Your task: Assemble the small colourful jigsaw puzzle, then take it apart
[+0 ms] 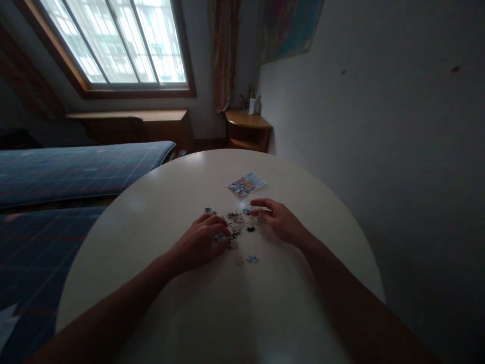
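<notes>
Between my hands, several loose jigsaw puzzle pieces lie in a small pile on a round white table. My left hand rests palm down at the pile's left side, its slightly curved fingers apart over some pieces. What lies under that palm is hidden. On the right side, my right hand hovers at the pile's edge with its thumb and fingers apart, and I see nothing held in it. Closer to me, apart from the pile, lies a blue-and-white puzzle piece with a pale puzzle piece beside it.
Beyond the pile lies a colourful printed picture sheet. A bed with a blue plaid cover stands left of the table, and a white wall runs along the right. A wooden corner shelf and a window are farther back.
</notes>
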`<state>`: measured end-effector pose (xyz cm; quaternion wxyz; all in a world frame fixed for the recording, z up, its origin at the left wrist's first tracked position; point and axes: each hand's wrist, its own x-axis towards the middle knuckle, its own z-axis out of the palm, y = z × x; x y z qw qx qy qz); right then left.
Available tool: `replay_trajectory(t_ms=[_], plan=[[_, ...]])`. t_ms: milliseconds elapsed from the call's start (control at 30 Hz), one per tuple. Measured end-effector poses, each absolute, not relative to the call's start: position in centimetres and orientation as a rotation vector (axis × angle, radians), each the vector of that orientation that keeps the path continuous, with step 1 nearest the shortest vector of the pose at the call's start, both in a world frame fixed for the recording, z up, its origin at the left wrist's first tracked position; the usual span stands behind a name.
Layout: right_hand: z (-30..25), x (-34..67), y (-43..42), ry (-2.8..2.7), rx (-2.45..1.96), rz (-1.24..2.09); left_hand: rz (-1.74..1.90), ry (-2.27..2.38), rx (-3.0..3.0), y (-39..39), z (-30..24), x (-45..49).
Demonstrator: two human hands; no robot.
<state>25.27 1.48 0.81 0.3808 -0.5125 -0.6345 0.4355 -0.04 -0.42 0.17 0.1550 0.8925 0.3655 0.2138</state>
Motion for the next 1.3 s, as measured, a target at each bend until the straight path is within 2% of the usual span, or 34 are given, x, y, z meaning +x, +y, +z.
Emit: replay_trajectory(t_ms=[100, 300, 400, 600, 1300], plan=[[0.8, 26.0, 1.7, -1.576, -1.305, 1.067, 0.614, 1.072, 2.583, -0.8, 0.4, 0.3], [1.2, 27.3, 2.1, -1.828, -1.513, 0.633, 0.568, 1.095, 2.588, -1.0, -0.1, 0.5], [1.5, 26.7, 1.6, -2.038, -1.443, 0.49, 0.558, 1.06, 2.603, -0.8, -0.1, 0.2], [0.8, 24.2, -0.1, -2.437, -1.04, 0.563, 0.498, 0.924, 2.614, -0.5, 0.3, -0.1], [0.4, 24.1, -0.3, -2.442, -1.132, 0.509, 0.591, 1.056, 2.549, -0.5, -1.4, 1.0]])
